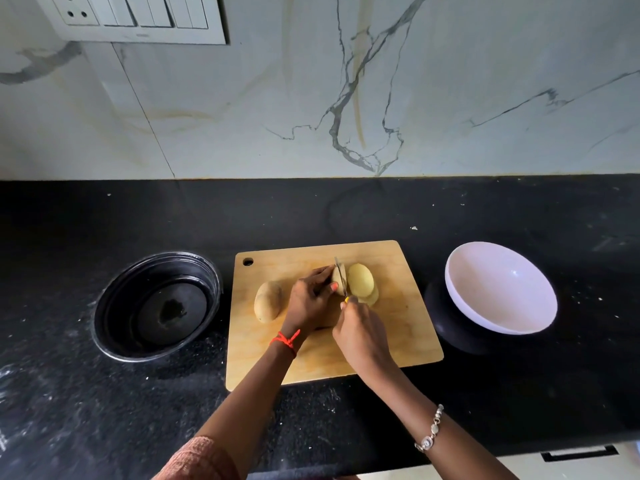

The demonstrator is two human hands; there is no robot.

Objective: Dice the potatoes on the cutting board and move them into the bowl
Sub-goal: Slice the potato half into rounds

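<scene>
A white marble-veined wall (242, 116) rises behind a speckled black countertop (104, 220), where a person stands slicing potatoes. A grey switch panel (138, 19) is fixed to the wall at far left. At the middle of the counter lies a wooden cutting board (398, 323) with a hanging hole in its far-left corner. To its left sits a round black container (114, 292), and to its right a white bowl (498, 289) rests tilted on a black rounded base (446, 327), apart from the board and holding no potato.

The left hand (310, 299) curls its fingers over a half-cut potato (335, 279) near the board's centre, pinning it down. The right hand (363, 336), on the near side, grips a small knife (340, 275) whose blade stands upright in the potato, a trace of yellow handle showing at the fist. A whole unpeeled potato (268, 301) lies on the board just left of the left hand. Pale yellow slices (362, 280) lean together just right of the blade, the lowest lying flat on the wood.

A red thread (285, 339) circles the left wrist, and a silver bracelet (431, 431) the right forearm.
</scene>
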